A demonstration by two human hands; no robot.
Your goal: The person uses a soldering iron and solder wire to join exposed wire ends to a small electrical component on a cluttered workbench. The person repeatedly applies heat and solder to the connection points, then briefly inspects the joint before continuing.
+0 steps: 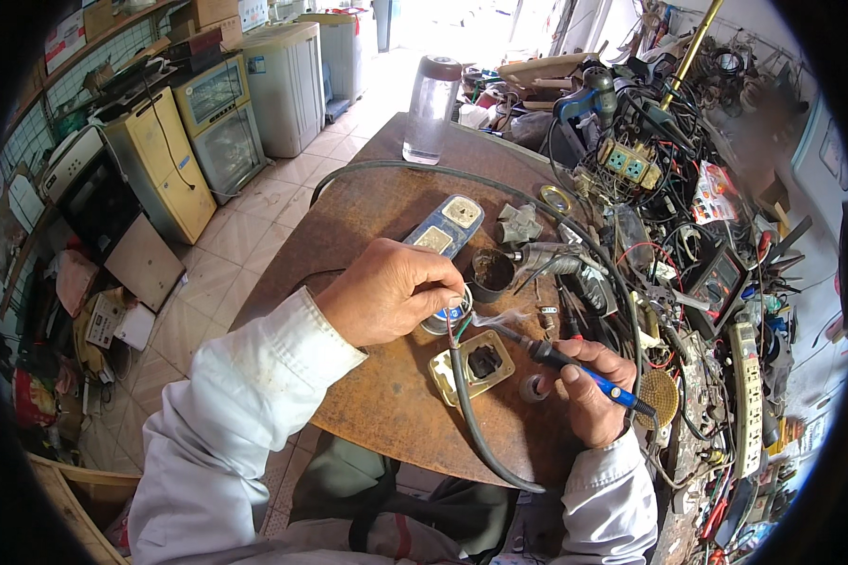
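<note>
My left hand [391, 294] is closed in a pinch over the table, its fingertips at a thin wire beside the stripped end of a thick black cable [471, 414]. Thin coloured wires [458, 328] fan out from that cable end, just below my fingertips. In my right hand [592, 395] is a soldering iron [548, 354] with a blue and black handle, gripped like a pen. Its tip points left toward the wires, and a wisp of smoke [513, 317] rises there. Beneath lies a yellowish tin [506, 370] holding a dark lump. A small round pot [535, 387] sits beside it.
On the brown table [377, 395] are a blue-grey device [462, 231], a dark cup [492, 273] and a clear bottle [426, 118]. Tangled cables, a multimeter [721, 280] and a power strip [747, 400] crowd the right. Appliances [283, 89] line the left wall.
</note>
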